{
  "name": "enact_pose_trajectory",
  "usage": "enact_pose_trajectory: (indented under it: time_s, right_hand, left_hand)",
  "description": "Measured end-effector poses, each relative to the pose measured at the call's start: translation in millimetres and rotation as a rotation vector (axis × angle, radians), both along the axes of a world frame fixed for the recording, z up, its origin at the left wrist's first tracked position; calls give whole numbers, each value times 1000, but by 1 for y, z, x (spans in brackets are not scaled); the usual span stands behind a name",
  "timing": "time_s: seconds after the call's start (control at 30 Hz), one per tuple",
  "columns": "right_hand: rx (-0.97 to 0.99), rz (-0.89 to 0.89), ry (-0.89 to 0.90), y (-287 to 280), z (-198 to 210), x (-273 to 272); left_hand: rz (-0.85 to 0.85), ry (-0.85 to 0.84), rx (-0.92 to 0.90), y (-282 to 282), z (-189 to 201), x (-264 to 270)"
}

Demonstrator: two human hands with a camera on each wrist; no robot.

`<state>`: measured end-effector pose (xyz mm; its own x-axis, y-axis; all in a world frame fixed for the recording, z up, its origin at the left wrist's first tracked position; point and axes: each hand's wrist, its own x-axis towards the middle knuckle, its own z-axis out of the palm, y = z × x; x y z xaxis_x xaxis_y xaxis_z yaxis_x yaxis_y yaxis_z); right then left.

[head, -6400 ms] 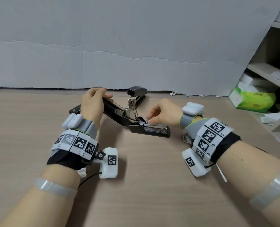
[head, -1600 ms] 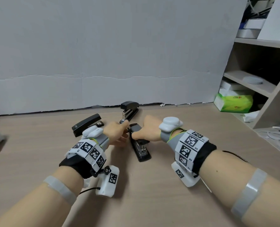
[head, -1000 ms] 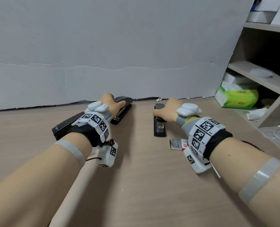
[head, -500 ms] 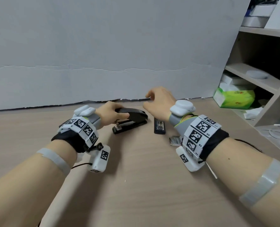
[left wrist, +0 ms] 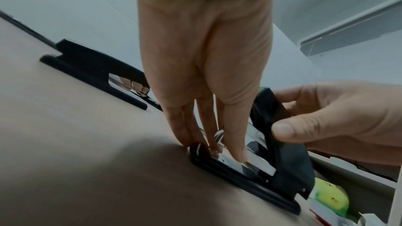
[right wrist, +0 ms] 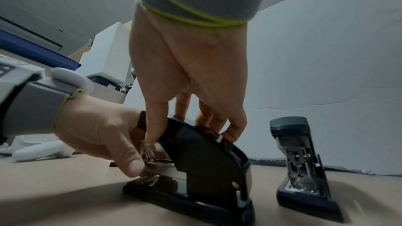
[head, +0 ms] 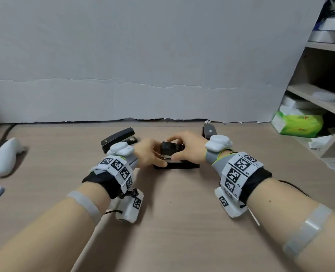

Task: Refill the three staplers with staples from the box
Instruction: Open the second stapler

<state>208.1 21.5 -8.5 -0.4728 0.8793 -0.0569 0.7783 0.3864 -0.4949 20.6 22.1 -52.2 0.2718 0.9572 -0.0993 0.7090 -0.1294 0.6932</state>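
Right hand moved onto stapler, lid raised

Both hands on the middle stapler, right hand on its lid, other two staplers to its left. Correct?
No. The head view shows only the left stapler there; the right stapler lies right of the middle stapler, behind the right hand. The rest holds.

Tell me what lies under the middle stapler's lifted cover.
The metal staple rail, pinched by the left hand; the right hand grips the cover. Staples, if any, are hidden.
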Motion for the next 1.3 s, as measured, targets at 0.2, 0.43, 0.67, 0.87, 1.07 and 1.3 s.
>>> enact_pose_trajectory:
  time_s: [0.2,0.43,0.67,0.87,1.07,1.3]
  right_hand:
    - [-33,-10,47,2,-4,-1]
    - [-17,-25,86,1,-7,2]
    - [-41,-74,176,-1,-12,2]
    - [-73,-112,233,4,-11,5]
    - [-86,-119,263,7,-16,6]
    - [-216,-113,352,2,-7,19]
  left_hand:
    - [16,107,-3,6,-3,1]
    - [18,73,-38,8,-5,-3]
    - [40,64,-48,9,-8,-5]
    - [-40,61,-37,-4,0,-5]
    - [36,152,-9,3,-4,-7]
    - [71,214,-27,3,-5,-3]
